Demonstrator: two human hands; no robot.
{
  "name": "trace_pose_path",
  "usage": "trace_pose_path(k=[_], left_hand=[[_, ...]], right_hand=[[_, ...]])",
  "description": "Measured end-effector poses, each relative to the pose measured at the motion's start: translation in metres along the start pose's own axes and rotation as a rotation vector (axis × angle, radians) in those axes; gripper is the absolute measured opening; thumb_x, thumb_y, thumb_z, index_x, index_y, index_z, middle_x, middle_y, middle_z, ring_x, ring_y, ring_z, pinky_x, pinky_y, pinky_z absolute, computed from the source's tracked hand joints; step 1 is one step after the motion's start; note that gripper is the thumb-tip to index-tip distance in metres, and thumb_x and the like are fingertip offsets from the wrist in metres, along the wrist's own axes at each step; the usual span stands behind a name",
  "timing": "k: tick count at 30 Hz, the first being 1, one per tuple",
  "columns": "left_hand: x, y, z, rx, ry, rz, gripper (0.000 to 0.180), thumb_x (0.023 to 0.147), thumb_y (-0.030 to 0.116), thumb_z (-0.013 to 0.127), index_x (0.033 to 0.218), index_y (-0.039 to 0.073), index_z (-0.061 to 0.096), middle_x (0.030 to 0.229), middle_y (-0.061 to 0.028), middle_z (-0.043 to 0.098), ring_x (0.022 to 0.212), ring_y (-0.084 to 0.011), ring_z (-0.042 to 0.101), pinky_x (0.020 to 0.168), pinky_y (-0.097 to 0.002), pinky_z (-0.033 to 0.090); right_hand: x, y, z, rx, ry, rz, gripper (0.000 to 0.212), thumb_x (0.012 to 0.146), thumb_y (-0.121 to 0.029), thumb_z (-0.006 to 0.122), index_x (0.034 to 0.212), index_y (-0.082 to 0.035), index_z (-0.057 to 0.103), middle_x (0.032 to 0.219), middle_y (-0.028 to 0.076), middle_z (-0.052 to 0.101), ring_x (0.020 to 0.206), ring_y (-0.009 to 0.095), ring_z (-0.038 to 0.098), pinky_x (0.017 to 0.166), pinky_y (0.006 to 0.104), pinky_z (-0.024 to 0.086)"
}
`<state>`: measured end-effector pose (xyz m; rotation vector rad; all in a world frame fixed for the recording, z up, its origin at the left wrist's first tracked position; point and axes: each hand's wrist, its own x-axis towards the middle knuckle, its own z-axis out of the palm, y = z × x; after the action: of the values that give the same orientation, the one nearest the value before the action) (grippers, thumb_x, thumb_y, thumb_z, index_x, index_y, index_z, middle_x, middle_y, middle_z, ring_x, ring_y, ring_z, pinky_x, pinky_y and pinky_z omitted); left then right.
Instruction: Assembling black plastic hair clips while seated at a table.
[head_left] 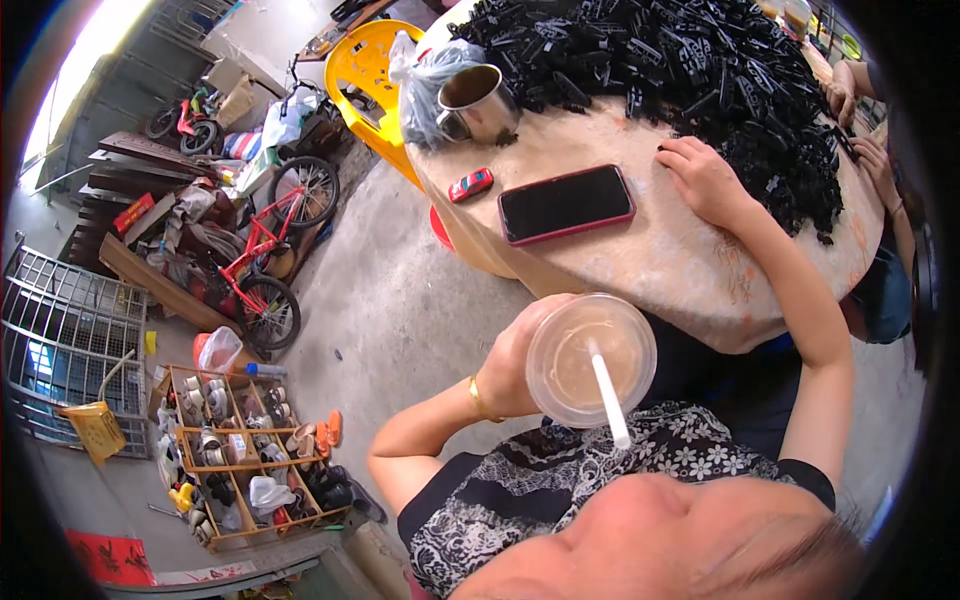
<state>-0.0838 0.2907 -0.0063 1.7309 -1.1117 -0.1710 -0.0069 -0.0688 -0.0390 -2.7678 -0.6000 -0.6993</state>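
My left hand is wrapped round a clear plastic cup of milky brown drink, held in front of my chest. A white straw sticks out of its top. My right hand lies on the round table, fingers stretched out beside a big heap of small black plastic pieces. A small dark spot shows at one fingertip; whether it is a loose piece cannot be made out. Between the hands lies a phone with a dark screen and a pink-red case. Next to it sits a red toy car.
A steel mug and a plastic bag stand at the table's left edge, by a yellow chair. Another person's hands are at the heap's right side. A red bicycle and shoe rack stand left.
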Motion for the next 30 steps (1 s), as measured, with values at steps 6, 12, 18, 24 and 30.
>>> trace_pose_path(k=[6,12,18,24,30], left_hand=[[0.014,0.006,0.001,0.036,0.033,0.233,0.085,0.061,0.016,0.083,0.130,0.001,0.037,0.121,-0.0238,0.052,0.110,-0.0393,0.054,0.092,-0.0442,0.047],[0.012,-0.006,-0.007,0.107,0.063,0.307,0.084,0.062,0.015,0.082,0.130,0.000,0.036,0.119,-0.0265,0.051,0.108,-0.0409,0.054,0.090,-0.0455,0.048],[0.011,-0.014,-0.016,0.123,0.112,0.327,0.081,0.063,0.013,0.081,0.130,0.001,0.036,0.120,-0.0274,0.049,0.107,-0.0408,0.054,0.090,-0.0463,0.048],[0.005,-0.021,-0.029,0.194,0.194,0.345,0.077,0.065,0.011,0.080,0.128,0.000,0.038,0.121,-0.0267,0.049,0.107,-0.0397,0.055,0.090,-0.0469,0.048],[0.004,-0.026,-0.037,0.255,0.247,0.386,0.072,0.066,0.010,0.079,0.126,0.000,0.041,0.120,-0.0257,0.051,0.107,-0.0394,0.055,0.091,-0.0487,0.047]], right_hand=[[0.002,-0.004,-0.001,-0.013,0.025,0.051,0.029,0.079,-0.007,0.058,0.107,-0.001,0.060,0.114,0.013,0.058,0.110,0.029,0.052,0.095,0.0394,0.041],[0.030,-0.022,-0.004,0.028,0.097,-0.029,0.026,0.082,-0.008,0.057,0.107,-0.002,0.060,0.114,0.013,0.059,0.110,0.029,0.053,0.095,0.0401,0.041],[0.101,-0.056,0.027,0.058,-0.003,-0.256,0.030,0.078,-0.004,0.057,0.107,-0.003,0.060,0.113,0.011,0.059,0.108,0.027,0.054,0.089,0.0372,0.045],[0.157,-0.090,0.057,-0.061,-0.184,-0.313,0.037,0.075,-0.002,0.054,0.112,-0.002,0.059,0.121,0.010,0.055,0.111,0.027,0.051,0.091,0.0340,0.046],[0.173,-0.088,0.085,-0.161,-0.189,-0.259,0.027,0.075,-0.004,0.055,0.101,-0.005,0.062,0.108,0.009,0.058,0.105,0.027,0.053,0.087,0.0336,0.047]])
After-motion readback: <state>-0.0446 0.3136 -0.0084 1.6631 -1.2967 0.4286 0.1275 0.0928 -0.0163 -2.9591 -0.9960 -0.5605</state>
